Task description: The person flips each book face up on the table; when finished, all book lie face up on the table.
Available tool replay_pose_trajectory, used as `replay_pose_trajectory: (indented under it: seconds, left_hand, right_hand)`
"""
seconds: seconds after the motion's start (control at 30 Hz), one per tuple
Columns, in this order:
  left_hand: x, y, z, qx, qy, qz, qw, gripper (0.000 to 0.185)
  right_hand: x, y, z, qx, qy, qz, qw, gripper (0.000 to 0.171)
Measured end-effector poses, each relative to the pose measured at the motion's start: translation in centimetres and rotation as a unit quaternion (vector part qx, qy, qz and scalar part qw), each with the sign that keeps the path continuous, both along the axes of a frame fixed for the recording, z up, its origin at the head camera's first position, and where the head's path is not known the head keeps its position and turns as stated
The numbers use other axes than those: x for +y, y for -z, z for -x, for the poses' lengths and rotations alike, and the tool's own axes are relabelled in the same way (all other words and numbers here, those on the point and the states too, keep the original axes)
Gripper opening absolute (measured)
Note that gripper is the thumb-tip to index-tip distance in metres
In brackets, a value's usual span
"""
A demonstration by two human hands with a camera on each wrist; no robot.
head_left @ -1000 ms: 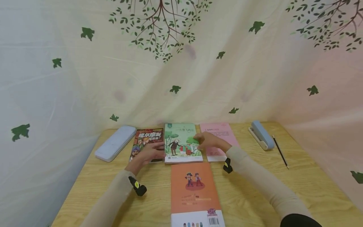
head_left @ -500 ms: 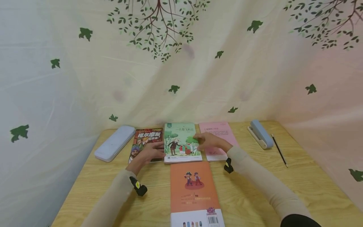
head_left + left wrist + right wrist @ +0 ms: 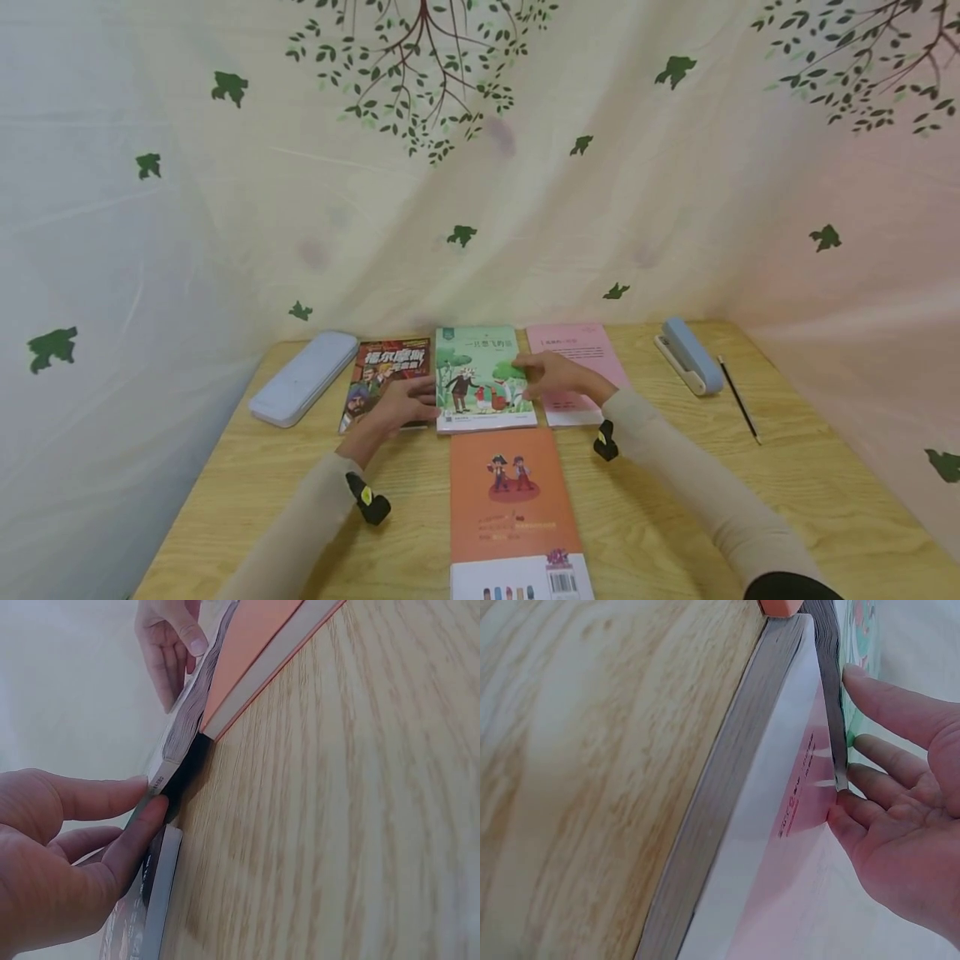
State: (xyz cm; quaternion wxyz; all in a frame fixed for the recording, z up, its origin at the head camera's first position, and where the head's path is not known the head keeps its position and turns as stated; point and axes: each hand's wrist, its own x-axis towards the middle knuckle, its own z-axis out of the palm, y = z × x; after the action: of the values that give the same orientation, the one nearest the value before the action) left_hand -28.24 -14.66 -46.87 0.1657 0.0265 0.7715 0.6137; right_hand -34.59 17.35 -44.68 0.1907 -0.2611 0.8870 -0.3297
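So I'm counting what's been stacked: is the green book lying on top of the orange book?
No, the green book lies flat on the table, just beyond the orange book.

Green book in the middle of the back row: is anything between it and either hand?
Nothing visible. The left hand touches the green book at its left edge, lying over the comic book; the right hand touches its right edge, lying over the pink book.
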Motion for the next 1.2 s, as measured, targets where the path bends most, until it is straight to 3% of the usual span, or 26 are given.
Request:
replay_pose_trajectory:
  seconds: [0.23,0.87,1.2]
  left_hand:
    - [0.55,-0.04,-0.15,0.014,-0.006,-0.005,0.9999,0.067]
    - [0.23,-0.17,-0.09,-0.009,0.005,-0.002,0.9999,0.066]
    - [0.18,-0.47,-0.30,-0.001,0.010,0.007,0.9999,0.064]
  right_hand:
    - [0.22,0.02,-0.04,0.000,0.002,0.002,1.000,0.070]
    - [0.36,0.09,0.14,-0.009,0.014,-0.011,1.000,0.071]
    - [0.57,0.27,0.23,-0.011,0.015,-0.001,1.000,0.070]
